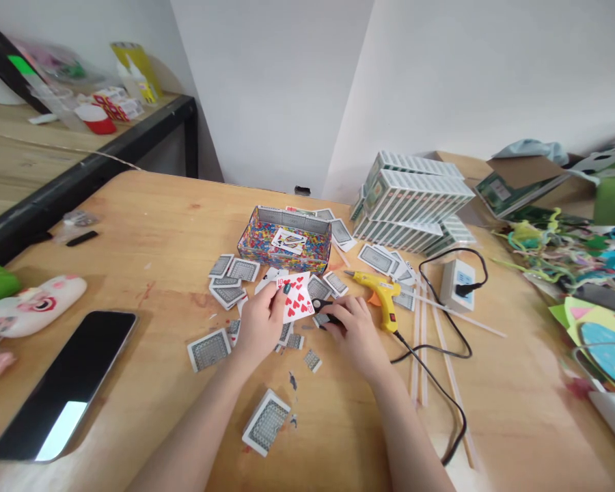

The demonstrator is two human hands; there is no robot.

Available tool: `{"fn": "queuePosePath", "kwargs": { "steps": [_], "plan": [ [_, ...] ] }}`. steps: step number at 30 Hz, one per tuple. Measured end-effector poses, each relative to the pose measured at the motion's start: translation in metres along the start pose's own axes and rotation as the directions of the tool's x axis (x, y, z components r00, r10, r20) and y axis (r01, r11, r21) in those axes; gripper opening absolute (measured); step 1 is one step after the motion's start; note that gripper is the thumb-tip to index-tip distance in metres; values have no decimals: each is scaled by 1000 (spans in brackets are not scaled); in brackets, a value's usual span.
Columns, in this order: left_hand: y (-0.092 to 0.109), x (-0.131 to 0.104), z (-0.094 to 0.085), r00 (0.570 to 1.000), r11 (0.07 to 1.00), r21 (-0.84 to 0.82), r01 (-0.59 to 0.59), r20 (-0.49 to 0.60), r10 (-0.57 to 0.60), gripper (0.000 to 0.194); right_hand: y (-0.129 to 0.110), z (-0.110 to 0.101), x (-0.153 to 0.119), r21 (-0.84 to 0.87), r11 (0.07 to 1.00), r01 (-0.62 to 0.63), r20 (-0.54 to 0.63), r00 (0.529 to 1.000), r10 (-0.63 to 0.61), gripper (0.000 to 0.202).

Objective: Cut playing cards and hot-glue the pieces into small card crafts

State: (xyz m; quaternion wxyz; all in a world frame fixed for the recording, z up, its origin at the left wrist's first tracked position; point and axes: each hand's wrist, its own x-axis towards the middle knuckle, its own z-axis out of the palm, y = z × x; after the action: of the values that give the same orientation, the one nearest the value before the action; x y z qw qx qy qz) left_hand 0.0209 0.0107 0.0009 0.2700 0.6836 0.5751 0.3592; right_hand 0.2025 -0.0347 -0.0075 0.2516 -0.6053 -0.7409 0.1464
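Note:
Pinched in my left hand [259, 321] is a ten of hearts playing card [296, 298], its face turned up. My right hand [352, 328] grips black-handled scissors [324, 305] close to the card's right edge; the blades are mostly hidden. Just beyond stands an open box [284, 257] with a multicoloured dotted pattern, its back wall lined with cards. A face card [289, 240] lies inside it. Cut card pieces and whole cards [210, 350] are scattered around my hands. Nearer to me sits a deck of cards [266, 421], back side up.
A yellow glue gun [379, 294] lies right of my hand, its cord running to a white power strip [458, 283]. Glue sticks [448, 369] lie beside it. Stacked card boxes [415, 198] stand behind. A phone [66, 383] is at left, craft scraps [558, 253] at right.

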Motion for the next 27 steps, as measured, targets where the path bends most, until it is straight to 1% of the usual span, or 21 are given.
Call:
{"fn": "queuePosePath", "kwargs": {
  "steps": [2,6,11,15,18,21,24,26,27],
  "plan": [
    [0,0,0,1000,1000,7,-4,-6,4,26,0,1,0,-1,1000,-4,-8,1000,4,14],
    [-1,0,0,1000,1000,16,-1,3,0,25,0,3,0,-22,1000,-5,-12,1000,5,14],
    [-2,-1,1,1000,1000,19,-3,17,2,23,3,5,1,-46,999,25,-15,1000,-26,25],
    [-2,-1,2,1000,1000,28,-4,9,4,24,3,9,2,-52,998,31,-42,999,-33,22],
    [-2,-1,2,1000,1000,28,0,23,0,23,2,11,2,-28,1000,-6,-65,998,4,18],
    [-2,-1,2,1000,1000,27,4,23,-5,22,0,9,3,54,997,-56,-87,994,61,9],
    [-1,-1,1,1000,1000,29,12,14,-12,23,-1,5,3,188,977,-102,-107,987,124,9],
    [0,-1,0,1000,999,29,15,16,-16,24,-2,3,3,332,931,-151,-115,973,198,8],
    [0,-1,0,1000,999,29,17,20,-18,23,-2,2,2,431,885,-175,-108,964,243,8]
  ]
}}
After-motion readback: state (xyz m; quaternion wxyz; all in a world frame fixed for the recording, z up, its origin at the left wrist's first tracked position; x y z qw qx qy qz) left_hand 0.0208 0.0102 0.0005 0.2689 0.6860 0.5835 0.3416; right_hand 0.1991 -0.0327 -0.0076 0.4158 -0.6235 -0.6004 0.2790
